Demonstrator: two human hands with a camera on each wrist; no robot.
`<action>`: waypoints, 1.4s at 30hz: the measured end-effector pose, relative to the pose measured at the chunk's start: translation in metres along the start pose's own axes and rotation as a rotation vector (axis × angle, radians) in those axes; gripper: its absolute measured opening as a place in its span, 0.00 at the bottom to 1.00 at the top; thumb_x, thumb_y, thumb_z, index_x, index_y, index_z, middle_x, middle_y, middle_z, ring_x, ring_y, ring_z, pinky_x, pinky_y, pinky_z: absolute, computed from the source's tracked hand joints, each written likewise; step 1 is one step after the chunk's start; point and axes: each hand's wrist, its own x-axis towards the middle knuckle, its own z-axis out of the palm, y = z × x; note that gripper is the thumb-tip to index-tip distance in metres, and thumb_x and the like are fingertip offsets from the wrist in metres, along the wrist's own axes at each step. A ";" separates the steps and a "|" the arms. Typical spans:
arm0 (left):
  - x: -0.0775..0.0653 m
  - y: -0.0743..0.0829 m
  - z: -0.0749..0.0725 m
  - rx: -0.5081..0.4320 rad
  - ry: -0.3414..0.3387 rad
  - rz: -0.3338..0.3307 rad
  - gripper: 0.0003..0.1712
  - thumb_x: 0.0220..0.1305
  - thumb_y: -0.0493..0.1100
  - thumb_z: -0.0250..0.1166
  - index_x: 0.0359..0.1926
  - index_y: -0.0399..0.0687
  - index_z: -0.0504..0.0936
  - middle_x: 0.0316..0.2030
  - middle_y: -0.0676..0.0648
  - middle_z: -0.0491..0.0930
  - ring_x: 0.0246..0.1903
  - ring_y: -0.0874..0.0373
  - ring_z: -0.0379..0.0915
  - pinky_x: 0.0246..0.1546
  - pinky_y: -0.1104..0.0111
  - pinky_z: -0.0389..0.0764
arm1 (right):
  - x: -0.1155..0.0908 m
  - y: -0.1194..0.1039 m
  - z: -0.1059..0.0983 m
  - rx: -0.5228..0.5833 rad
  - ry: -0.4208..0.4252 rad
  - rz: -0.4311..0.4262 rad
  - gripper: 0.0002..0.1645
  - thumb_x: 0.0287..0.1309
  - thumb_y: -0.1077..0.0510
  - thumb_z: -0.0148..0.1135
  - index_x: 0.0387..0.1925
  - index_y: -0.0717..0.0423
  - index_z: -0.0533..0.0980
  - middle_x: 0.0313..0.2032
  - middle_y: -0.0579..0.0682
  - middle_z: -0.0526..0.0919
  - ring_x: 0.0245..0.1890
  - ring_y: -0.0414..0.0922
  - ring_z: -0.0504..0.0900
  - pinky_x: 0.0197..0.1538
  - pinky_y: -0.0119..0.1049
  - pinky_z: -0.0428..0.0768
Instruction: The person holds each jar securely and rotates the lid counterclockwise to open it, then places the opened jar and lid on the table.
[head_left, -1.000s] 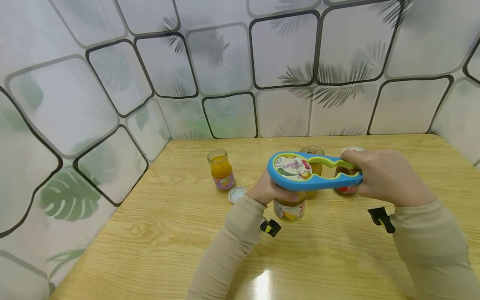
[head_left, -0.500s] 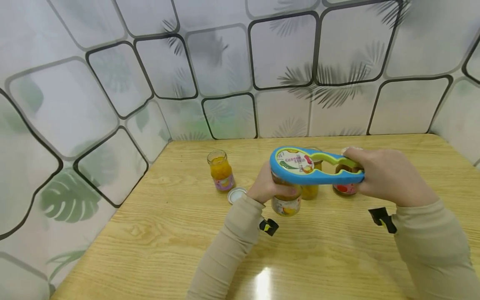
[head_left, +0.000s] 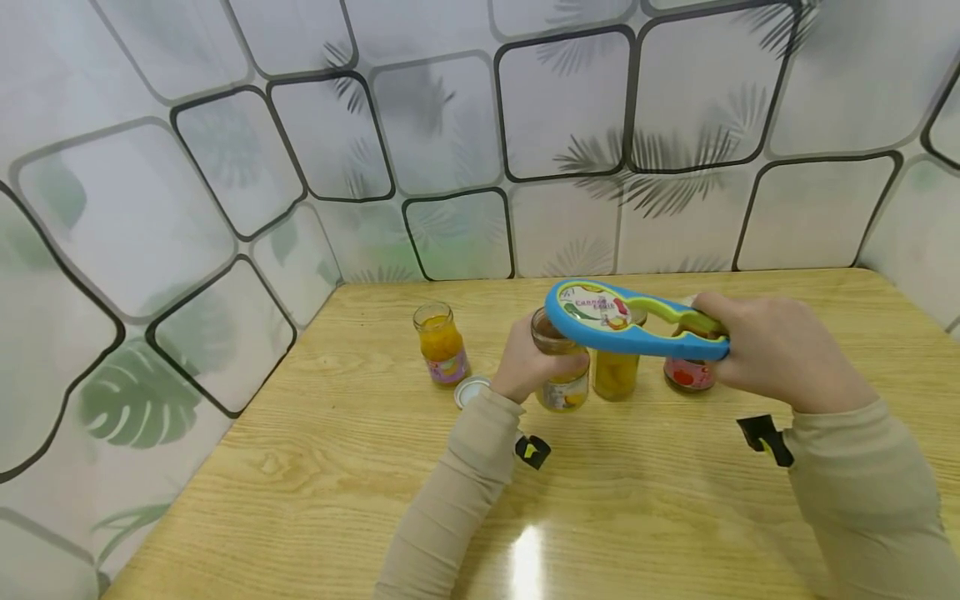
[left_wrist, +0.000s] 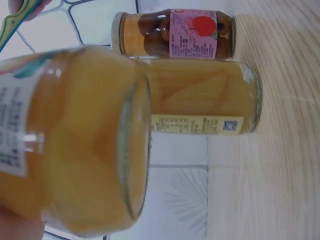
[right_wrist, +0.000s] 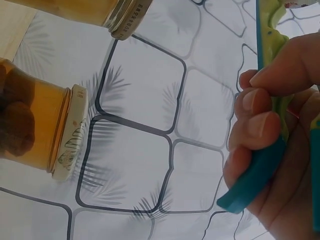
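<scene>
My left hand (head_left: 525,362) grips a glass jar of yellow fruit (head_left: 564,390), whose uncovered rim shows at the top. In the left wrist view this jar (left_wrist: 90,140) fills the near side. My right hand (head_left: 776,350) grips the handles of a blue and green jar opener (head_left: 637,340), and in the right wrist view the fingers wrap round the handle. A printed white lid (head_left: 595,307) sits inside the opener's wide end. The opener overlaps the right edge of the jar's mouth in the head view.
Behind stand a lidded jar of yellow fruit (head_left: 617,375) and a jar with a red label (head_left: 690,373), partly hidden by opener and hand. An open jar of orange fruit (head_left: 444,350) stands left, with a loose lid (head_left: 471,390) beside it on the wooden table (head_left: 322,467).
The left hand has drawn the jar left and away from me, baring its rim from under the opener. The opener, still holding the lid, has tilted and risen at its wide end.
</scene>
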 end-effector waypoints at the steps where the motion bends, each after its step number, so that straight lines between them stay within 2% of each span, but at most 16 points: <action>1: 0.000 0.002 0.000 0.011 0.012 -0.011 0.27 0.41 0.28 0.64 0.48 0.32 0.72 0.40 0.38 0.77 0.36 0.59 0.73 0.41 0.67 0.75 | 0.000 0.000 0.000 -0.003 -0.007 0.006 0.17 0.25 0.63 0.65 0.22 0.51 0.66 0.11 0.38 0.58 0.10 0.37 0.54 0.14 0.31 0.53; 6: -0.002 0.011 0.001 0.070 0.070 -0.066 0.25 0.41 0.30 0.64 0.46 0.32 0.73 0.37 0.40 0.77 0.35 0.56 0.74 0.37 0.68 0.76 | 0.000 0.000 0.001 -0.013 -0.035 0.038 0.18 0.27 0.63 0.65 0.21 0.50 0.65 0.11 0.38 0.57 0.10 0.38 0.54 0.15 0.32 0.53; 13: 0.005 -0.018 -0.004 0.132 0.202 -0.155 0.22 0.41 0.34 0.68 0.43 0.40 0.76 0.35 0.48 0.78 0.35 0.59 0.74 0.37 0.69 0.75 | -0.001 0.002 0.002 -0.011 -0.080 0.063 0.17 0.30 0.63 0.64 0.20 0.49 0.63 0.11 0.39 0.57 0.11 0.38 0.55 0.15 0.31 0.52; 17: 0.007 -0.023 -0.006 0.201 0.246 -0.199 0.22 0.40 0.35 0.70 0.41 0.41 0.77 0.36 0.48 0.77 0.36 0.57 0.73 0.38 0.68 0.75 | 0.000 0.001 0.003 -0.002 -0.115 0.086 0.17 0.33 0.63 0.64 0.20 0.49 0.63 0.11 0.40 0.56 0.11 0.38 0.55 0.16 0.31 0.52; 22: 0.008 -0.026 -0.007 0.245 0.258 -0.293 0.23 0.40 0.38 0.72 0.42 0.42 0.77 0.42 0.44 0.74 0.43 0.51 0.68 0.42 0.62 0.72 | 0.000 0.000 0.003 0.000 -0.153 0.117 0.16 0.34 0.63 0.63 0.20 0.49 0.63 0.11 0.40 0.57 0.11 0.39 0.56 0.16 0.31 0.53; 27: 0.009 -0.030 -0.010 0.250 0.259 -0.351 0.27 0.39 0.39 0.73 0.45 0.43 0.77 0.47 0.43 0.73 0.44 0.51 0.67 0.43 0.60 0.71 | 0.001 0.000 0.003 0.001 -0.199 0.147 0.15 0.35 0.63 0.63 0.19 0.49 0.63 0.11 0.41 0.58 0.12 0.40 0.57 0.16 0.32 0.54; 32: 0.010 -0.035 -0.013 0.266 0.283 -0.372 0.28 0.38 0.38 0.73 0.45 0.39 0.76 0.46 0.47 0.74 0.43 0.53 0.66 0.42 0.61 0.71 | 0.002 0.000 0.002 0.005 -0.235 0.167 0.14 0.36 0.63 0.62 0.20 0.50 0.63 0.12 0.42 0.59 0.12 0.41 0.58 0.17 0.32 0.55; 42: 0.012 -0.040 -0.014 0.242 0.298 -0.416 0.28 0.39 0.37 0.73 0.46 0.41 0.76 0.46 0.49 0.73 0.46 0.53 0.64 0.45 0.60 0.70 | 0.003 0.001 0.001 0.022 -0.298 0.203 0.12 0.38 0.62 0.61 0.22 0.51 0.65 0.13 0.42 0.62 0.13 0.41 0.60 0.17 0.33 0.56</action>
